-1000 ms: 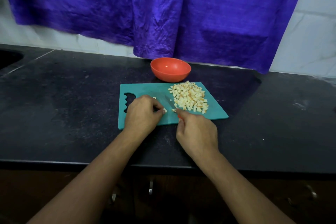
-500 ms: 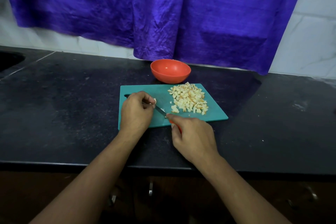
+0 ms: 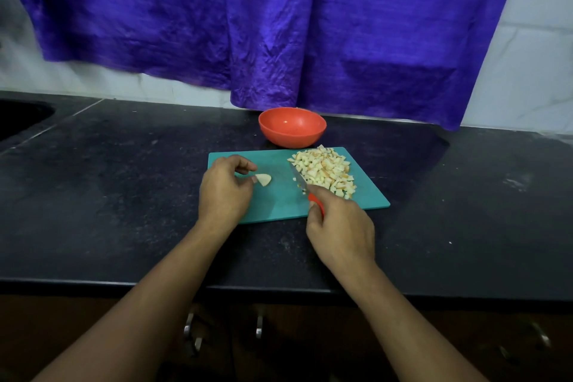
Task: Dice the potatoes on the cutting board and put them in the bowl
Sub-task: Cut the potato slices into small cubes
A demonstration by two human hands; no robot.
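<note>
Left hand (image 3: 224,192) pinches edge of last potato piece (image 3: 264,179), now uncovered. Right hand (image 3: 341,226) grips knife (image 3: 299,180), blade swung right, beside diced pile (image 3: 324,174) on cutting board (image 3: 279,205). Bowl (image 3: 292,126) behind looks unfilled; final cuts likely next.

- Black speckled stone countertop (image 3: 124,195), scuffed pale in patches.
- Teal rectangular plastic cutting board (image 3: 279,201) lies flat, centre.
- Orange-red round plastic bowl (image 3: 291,127) upright just behind board.
</note>
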